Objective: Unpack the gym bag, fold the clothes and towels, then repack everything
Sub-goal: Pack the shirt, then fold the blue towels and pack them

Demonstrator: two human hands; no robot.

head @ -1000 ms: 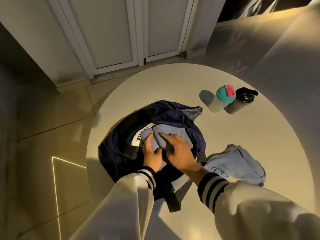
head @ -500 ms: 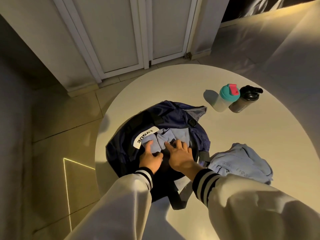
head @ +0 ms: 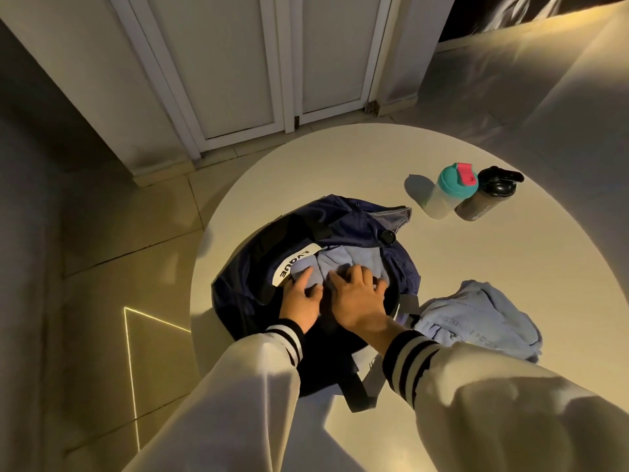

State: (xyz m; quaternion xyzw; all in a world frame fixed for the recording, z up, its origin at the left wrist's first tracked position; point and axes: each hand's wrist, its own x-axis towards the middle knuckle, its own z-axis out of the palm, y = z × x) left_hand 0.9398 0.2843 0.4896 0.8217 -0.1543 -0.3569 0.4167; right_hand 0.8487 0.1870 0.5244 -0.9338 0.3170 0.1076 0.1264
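In the head view, the navy gym bag (head: 340,226) lies open on the near left part of the round white table (head: 510,267). It has black straps and a white label (head: 292,267) with dark letters beside its opening. Inside the opening sits one light blue folded cloth (head: 343,264). The right hand (head: 357,294) lies flat on this cloth with spread fingers and presses it down without gripping it. The left hand (head: 301,301) touches the left edge of the same cloth, just beside the label; the light is dim, so I cannot tell if its fingers pinch the fabric or only push it. Both sleeves are white with black striped cuffs. A second light blue garment (head: 476,321) lies crumpled on the table, to the right of the bag and touching it. There are two bottles, upright and side by side, well apart from the bag on the far side: a pale bottle with a teal lid (head: 446,195) and a dark bottle with a black lid (head: 486,199).
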